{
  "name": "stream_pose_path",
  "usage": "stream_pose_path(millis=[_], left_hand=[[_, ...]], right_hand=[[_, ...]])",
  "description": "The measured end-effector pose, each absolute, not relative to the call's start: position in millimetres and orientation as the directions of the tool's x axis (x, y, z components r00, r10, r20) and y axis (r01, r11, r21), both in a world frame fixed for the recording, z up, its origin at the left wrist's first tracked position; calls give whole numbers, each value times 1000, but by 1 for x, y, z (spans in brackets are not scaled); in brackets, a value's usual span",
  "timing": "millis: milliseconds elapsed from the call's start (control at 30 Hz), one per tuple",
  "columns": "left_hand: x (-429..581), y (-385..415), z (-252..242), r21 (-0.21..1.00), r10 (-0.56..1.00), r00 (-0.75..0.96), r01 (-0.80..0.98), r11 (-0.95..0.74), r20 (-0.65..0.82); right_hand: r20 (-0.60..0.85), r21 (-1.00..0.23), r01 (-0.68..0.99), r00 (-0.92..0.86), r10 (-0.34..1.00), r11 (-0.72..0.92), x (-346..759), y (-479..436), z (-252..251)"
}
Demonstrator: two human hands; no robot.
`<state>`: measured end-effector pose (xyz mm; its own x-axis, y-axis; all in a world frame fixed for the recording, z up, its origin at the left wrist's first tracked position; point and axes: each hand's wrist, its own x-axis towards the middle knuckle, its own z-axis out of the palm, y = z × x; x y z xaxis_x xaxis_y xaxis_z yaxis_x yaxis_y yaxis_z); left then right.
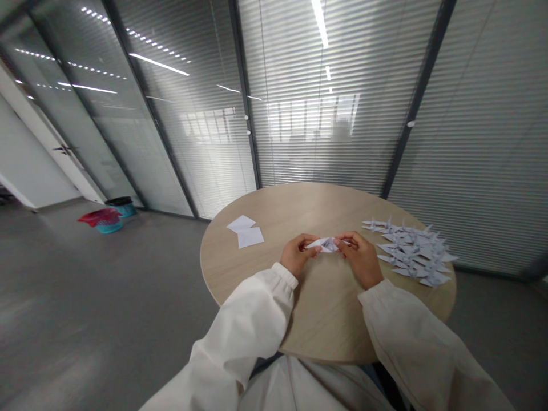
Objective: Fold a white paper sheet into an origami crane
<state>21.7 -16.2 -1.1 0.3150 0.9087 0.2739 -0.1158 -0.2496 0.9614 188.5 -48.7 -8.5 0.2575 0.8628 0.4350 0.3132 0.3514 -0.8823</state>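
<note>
Between my two hands is a folded piece of white paper (327,245), spread sideways with creased, pointed flaps at its middle. My left hand (298,253) pinches its left end between thumb and fingers. At the other end my right hand (358,257) grips the paper, its thumb near the central folds. Fingers cover both outer tips. To the right lies a dense group of folded paper cranes (413,251), pointed and pale. Off to the left, flat white paper sheets (250,237) rest on the table.
The round wooden table (299,200) stands close to a glass partition (308,154) with blinds. On the grey floor at left are a blue bin with a red liner (103,220) and another with a black liner (124,206). A door (55,137) is at far left.
</note>
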Motion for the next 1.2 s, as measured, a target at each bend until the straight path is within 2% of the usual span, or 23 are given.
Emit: stream_pose_path(millis=[133,333,467,900,1067,1200], left_hand=[[19,-14,0,960,928,246,-89,-267,281],[16,-11,-1,967,953,269,-244,-70,137],[15,-10,-2,964,962,262,-267,0,73],[18,-16,4,908,974,221,-416,41,57],[16,-17,5,893,952,304,-435,114,26],[17,-20,5,906,940,339,-410,102,47]], right_hand=[[388,-908,255,214,896,332,187,-51,-5],[355,-928,198,199,913,317,185,-53,-2],[364,-925,204,234,901,321,184,-55,-1],[309,-951,103,327,893,291,184,-57,4],[277,-960,42,269,922,276,183,-58,4],[291,-956,35,201,935,290,182,-57,2]])
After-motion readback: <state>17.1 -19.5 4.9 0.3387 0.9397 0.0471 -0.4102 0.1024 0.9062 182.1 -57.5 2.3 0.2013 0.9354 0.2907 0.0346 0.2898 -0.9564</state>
